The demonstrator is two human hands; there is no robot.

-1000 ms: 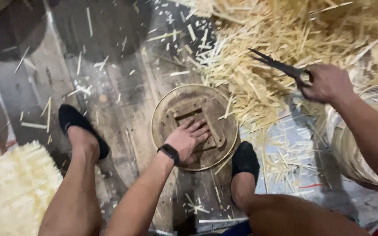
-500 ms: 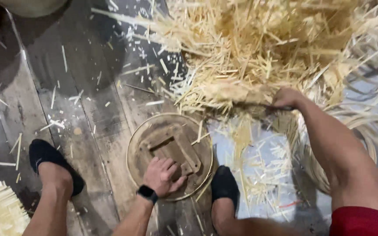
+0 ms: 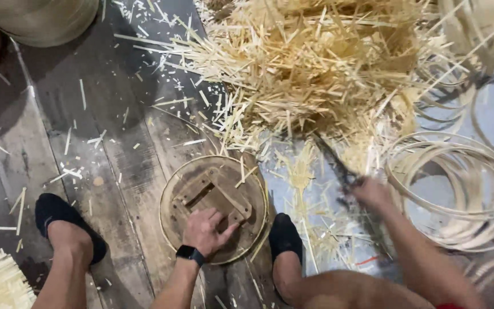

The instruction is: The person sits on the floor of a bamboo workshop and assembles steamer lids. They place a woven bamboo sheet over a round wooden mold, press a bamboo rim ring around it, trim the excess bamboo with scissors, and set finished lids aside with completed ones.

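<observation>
With your left hand [image 3: 206, 230] pressed flat on the round wooden disc with a square block frame [image 3: 212, 207] lying on the dark plank floor [image 3: 110, 171] between your feet, keep it still while your right hand [image 3: 373, 193], blurred, grips dark long-bladed shears [image 3: 334, 161] near the far heap of pale bamboo slivers [image 3: 315, 68].

The right hand [image 3: 373, 193] is blurring with motion, so its grip on the dark scissors [image 3: 334, 163] is not showing clearly; the blades are perhaps closed. The left hand [image 3: 206, 230] is covering part of the round wooden form [image 3: 213, 208]. The straw pile [image 3: 321, 68] and the bamboo hoops [image 3: 458, 189] are running off the top and right edges.
</observation>
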